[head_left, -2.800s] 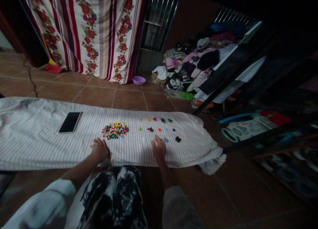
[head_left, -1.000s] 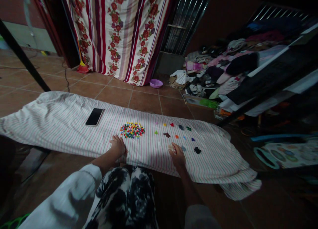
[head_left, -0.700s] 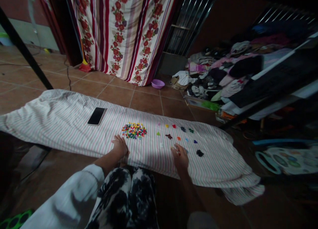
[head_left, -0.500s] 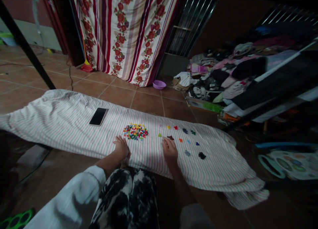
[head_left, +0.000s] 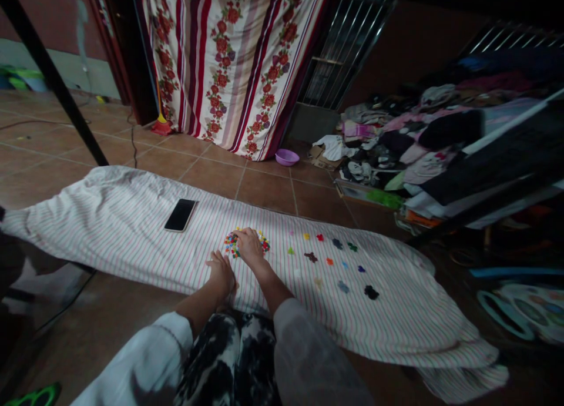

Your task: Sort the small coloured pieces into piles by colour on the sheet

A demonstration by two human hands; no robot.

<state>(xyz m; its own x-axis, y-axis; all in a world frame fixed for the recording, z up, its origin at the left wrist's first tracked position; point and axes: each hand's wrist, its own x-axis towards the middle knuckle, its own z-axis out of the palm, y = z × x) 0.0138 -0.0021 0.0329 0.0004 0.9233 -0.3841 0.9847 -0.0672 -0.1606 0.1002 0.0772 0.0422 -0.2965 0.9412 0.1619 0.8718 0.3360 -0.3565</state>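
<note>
- Right hand [head_left: 249,246]: fingers curled down over the mixed pile [head_left: 231,243] of coloured pieces; whether gripping any, unclear;
- Left hand [head_left: 221,275]: resting on the striped cloth [head_left: 132,230] near the pile; fingers loosely spread, nothing visibly held;
- Single-colour clusters [head_left: 371,292]: in rows, right of the pile.

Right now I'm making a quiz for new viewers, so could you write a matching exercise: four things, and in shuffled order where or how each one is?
1. Right hand
2. Left hand
3. Phone
4. Purple bowl

A. Lying flat, dark screen up
B. On the floor beside the floral curtain
C. Over the multicoloured pile
D. At the near edge of the striped cloth

Pairs: 1-C, 2-D, 3-A, 4-B
</note>
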